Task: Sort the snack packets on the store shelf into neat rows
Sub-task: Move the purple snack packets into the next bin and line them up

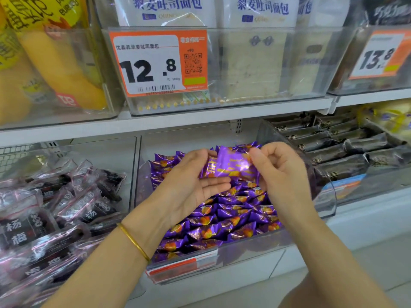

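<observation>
Store-shelf clear plastic bin (327, 196) of purple foil snack packets (222, 218): held packet (231, 165), probably light, crinkly and slippery, is best gripped at its seams, with right hand (282, 174) fingers pinching its edge and left hand (189, 183) fingers straight beneath, thumb clamping.

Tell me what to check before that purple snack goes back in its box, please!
1. Purple packet held by left hand and right hand: ok.
2. Packet is above the clear bin of matching packets: ok.
3. Rows in that bin neat: not ok, several lie tilted at different angles.
4. Free gap at the back of the bin: cannot tell, the hands hide it.
5. Wrapper undamaged: cannot tell.
</observation>
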Motion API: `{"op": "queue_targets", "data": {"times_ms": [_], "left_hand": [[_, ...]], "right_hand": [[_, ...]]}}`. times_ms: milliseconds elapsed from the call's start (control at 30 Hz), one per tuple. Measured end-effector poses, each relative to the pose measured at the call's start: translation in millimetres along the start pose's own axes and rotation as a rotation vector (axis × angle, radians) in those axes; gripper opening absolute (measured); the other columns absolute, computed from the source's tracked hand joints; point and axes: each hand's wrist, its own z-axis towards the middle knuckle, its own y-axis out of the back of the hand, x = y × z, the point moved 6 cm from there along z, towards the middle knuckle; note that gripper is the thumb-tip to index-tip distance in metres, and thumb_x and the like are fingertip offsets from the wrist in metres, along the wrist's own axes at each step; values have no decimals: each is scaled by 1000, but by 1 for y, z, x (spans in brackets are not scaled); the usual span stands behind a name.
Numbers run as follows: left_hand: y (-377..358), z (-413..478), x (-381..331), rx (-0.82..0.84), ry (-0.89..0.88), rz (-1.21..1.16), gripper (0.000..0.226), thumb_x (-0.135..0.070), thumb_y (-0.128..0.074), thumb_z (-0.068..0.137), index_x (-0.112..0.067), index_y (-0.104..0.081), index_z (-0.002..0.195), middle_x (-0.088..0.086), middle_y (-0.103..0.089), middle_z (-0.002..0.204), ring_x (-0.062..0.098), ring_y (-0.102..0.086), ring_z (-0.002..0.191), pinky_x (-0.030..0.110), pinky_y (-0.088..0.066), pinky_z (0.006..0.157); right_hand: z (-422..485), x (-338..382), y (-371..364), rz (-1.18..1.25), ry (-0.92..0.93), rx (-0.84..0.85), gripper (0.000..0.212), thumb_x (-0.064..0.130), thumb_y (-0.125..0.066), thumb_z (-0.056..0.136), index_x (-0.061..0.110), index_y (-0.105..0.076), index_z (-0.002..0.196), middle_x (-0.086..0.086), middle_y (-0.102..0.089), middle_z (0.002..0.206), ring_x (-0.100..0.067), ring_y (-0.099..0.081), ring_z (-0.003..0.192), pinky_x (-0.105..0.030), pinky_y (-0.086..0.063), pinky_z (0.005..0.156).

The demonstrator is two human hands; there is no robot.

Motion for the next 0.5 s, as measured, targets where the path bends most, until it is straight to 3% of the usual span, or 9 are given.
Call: {"op": "queue_targets", "data": {"times_ms": [67, 167, 267, 333, 367, 433, 500], "left_hand": [[-10, 1, 1, 51, -18, 13, 40, -36, -54, 82, -6, -53, 109, 21, -66, 108, 27, -69, 85, 34, -59, 70], [-19, 3, 2, 60, -138, 217, 40, -10, -63, 80, -2, -49, 116, 17, -64, 106, 27, -68, 92, 31, -58, 74], [-28, 9, 5, 61, -204, 400, 36, -6, -59, 87, -3, -46, 120, 15, -63, 112, 23, -67, 94, 30, -58, 75], [-43, 12, 8, 90, -243, 478, 33, -7, -60, 87, -6, -46, 117, 11, -64, 110, 18, -67, 94, 28, -57, 76], [-51, 13, 10, 107, -257, 496, 32, -7, -61, 86, -8, -47, 115, 10, -64, 110, 18, -67, 95, 30, -57, 78], [-67, 16, 17, 138, -282, 528, 30, -7, -64, 84, -14, -50, 109, 10, -64, 109, 18, -66, 95, 32, -57, 80], [-77, 19, 24, 158, -299, 595, 30, -9, -68, 82, -22, -53, 105, 4, -64, 105, 15, -66, 92, 28, -56, 80]], "right_hand": [[-2, -2, -4, -105, 19, 11, 27, 20, -63, 87, 15, -48, 65, 1, -48, 55, -12, -41, 50, -25, -35, 54], [2, -2, 0, -205, 34, 44, 27, 23, -65, 86, 24, -48, 64, 8, -50, 57, -11, -46, 53, -30, -41, 57], [14, 3, 17, -168, -36, 229, 9, 25, -67, 84, 25, -59, 89, 4, -62, 90, -8, -58, 72, -29, -49, 66], [19, 5, 32, -148, -148, 447, 36, 21, -70, 78, 22, -59, 112, 2, -64, 111, -8, -64, 85, -24, -54, 68], [20, 7, 39, -187, -162, 532, 44, 17, -71, 75, 18, -59, 117, -1, -65, 113, -15, -66, 88, -27, -57, 70], [21, 11, 51, -276, -121, 608, 46, 4, -74, 72, 11, -62, 116, -7, -68, 108, -28, -66, 93, -36, -57, 78], [24, 9, 65, -330, -103, 593, 45, -3, -75, 70, 10, -63, 111, -8, -69, 103, -31, -66, 92, -36, -56, 80]]}}
